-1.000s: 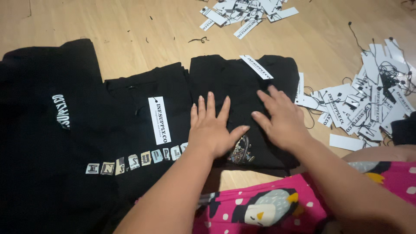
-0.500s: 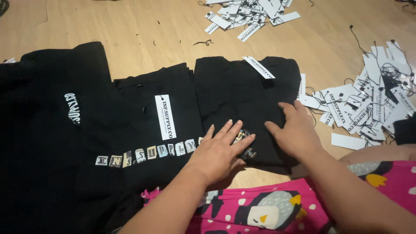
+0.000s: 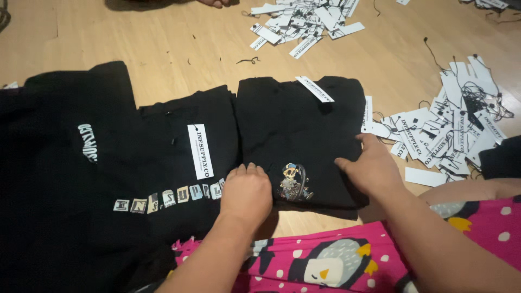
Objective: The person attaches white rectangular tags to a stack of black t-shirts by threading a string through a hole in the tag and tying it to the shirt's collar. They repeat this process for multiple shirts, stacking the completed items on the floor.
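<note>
Folded shirt (image 3: 304,135) on floor (image 3: 163,49), beside black pile (image 3: 108,179). Left hand (image 3: 247,192) curled on near-left edge, right hand (image 3: 372,168) flat, fingers together, on right edge, probably to keep folds neat.

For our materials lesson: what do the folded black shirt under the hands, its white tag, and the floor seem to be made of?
Folded black shirt: likely soft matte knit cotton; it creases.
White tag: stiff, flat card or paper.
Floor: pale wood or laminate, grain lines, slight sheen.
</note>
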